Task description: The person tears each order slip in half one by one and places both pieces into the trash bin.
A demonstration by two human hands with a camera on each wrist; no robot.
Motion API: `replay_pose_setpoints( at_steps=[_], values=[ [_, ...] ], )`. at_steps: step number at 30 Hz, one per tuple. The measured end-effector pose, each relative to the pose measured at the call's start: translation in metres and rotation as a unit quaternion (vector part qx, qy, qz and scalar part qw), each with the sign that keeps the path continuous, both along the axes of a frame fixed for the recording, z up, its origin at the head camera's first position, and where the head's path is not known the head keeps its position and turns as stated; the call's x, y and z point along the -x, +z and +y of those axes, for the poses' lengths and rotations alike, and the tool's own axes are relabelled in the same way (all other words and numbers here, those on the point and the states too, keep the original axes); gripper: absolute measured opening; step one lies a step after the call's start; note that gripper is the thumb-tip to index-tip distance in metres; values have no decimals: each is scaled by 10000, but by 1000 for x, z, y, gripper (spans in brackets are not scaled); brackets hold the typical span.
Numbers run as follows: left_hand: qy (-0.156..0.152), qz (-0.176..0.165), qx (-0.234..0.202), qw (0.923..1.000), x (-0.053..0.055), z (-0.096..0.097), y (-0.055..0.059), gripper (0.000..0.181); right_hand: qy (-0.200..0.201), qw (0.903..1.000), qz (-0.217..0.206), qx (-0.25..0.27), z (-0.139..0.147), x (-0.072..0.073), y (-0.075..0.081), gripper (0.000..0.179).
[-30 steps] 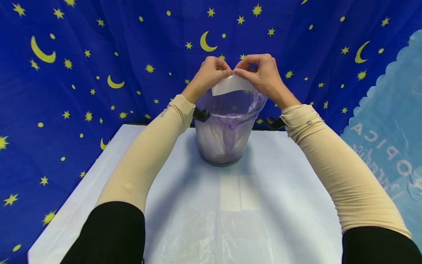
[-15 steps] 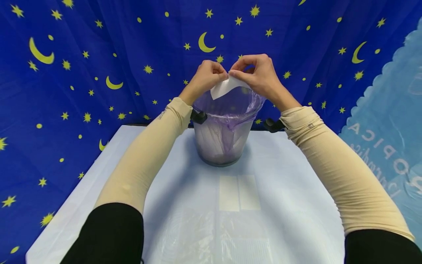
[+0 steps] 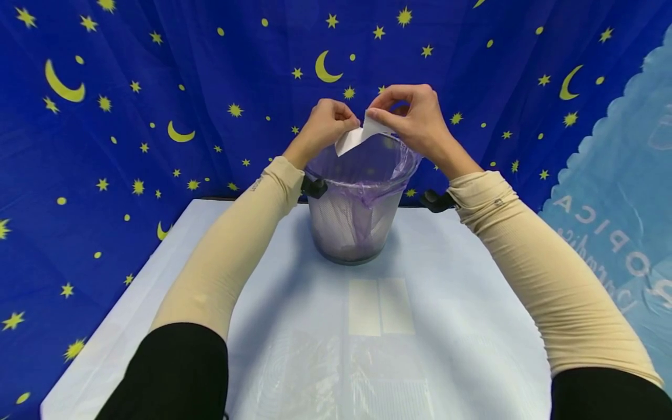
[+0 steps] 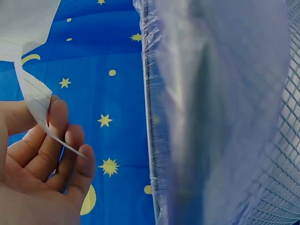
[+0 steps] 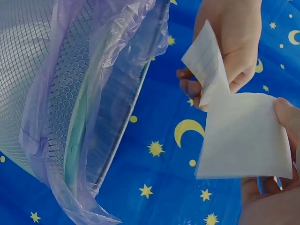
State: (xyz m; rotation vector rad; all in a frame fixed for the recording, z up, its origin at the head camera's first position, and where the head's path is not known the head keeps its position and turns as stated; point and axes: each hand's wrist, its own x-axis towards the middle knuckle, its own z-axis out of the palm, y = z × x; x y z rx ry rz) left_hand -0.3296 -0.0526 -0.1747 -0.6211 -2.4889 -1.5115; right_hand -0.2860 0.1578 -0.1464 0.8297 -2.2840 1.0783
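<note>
Above the bin, both hands pinch one small sheet of white paper [image 3: 350, 140] between thumb and fingers. My left hand [image 3: 326, 129] has the left part, which twists and shows faint ruled lines in the left wrist view. My right hand [image 3: 417, 119] grips the larger, flatter part [image 5: 246, 136]. A split runs in from the top edge; the parts still join at a narrow place in the right wrist view. Below stands a mesh wastebasket [image 3: 336, 227], lined with a translucent purple plastic bag [image 3: 364, 201] folded over its rim.
Two pale paper slips [image 3: 364, 309] lie side by side on the white table [image 3: 273, 291], in front of the wastebasket. Clear plastic sheeting [image 3: 315, 367] covers the near part. A blue star-and-moon cloth [image 3: 210, 76] hangs close behind the bin.
My left hand has drawn slightly left and down, apart from the right hand. The paper's top edge has split between them, and its left part has tilted.
</note>
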Motion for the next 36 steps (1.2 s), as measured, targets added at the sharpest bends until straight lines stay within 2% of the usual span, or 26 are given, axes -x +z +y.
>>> replay_pose_setpoints(
  at_steps=[5, 13, 18, 22, 25, 28, 32, 36],
  values=[
    [111, 35, 69, 9999, 1, -2, -2, 17, 89, 9997, 83, 221, -1, -6, 1, 21],
    [398, -7, 179, 9990, 1, -7, -3, 17, 288, 9961, 389, 742, -9, -32, 11, 18],
    [469, 41, 200, 9987, 3, -12, -4, 17, 197, 9938, 475, 983, -7, -35, 12, 18],
    [604, -98, 96, 9981, 3, -17, -3, 17, 82, 9928, 372, 1133, -5, -36, 15, 17],
    [770, -181, 59, 9968, 3, -20, -2, 17, -134, 9936, 367, 1056, -1, -32, 15, 19],
    [927, -143, 44, 9956, 2, -23, 1, 17, -452, 9946, 351, 869, 6, -19, 12, 21],
    [1028, 9, -1, 9947, 3, -26, 5, 18, -891, 9925, 146, 826, 18, 0, 6, 24],
    [1103, 174, 15, 9937, 3, -31, 8, 19, -1193, 9882, 32, 960, 30, 11, 0, 23]
  ],
)
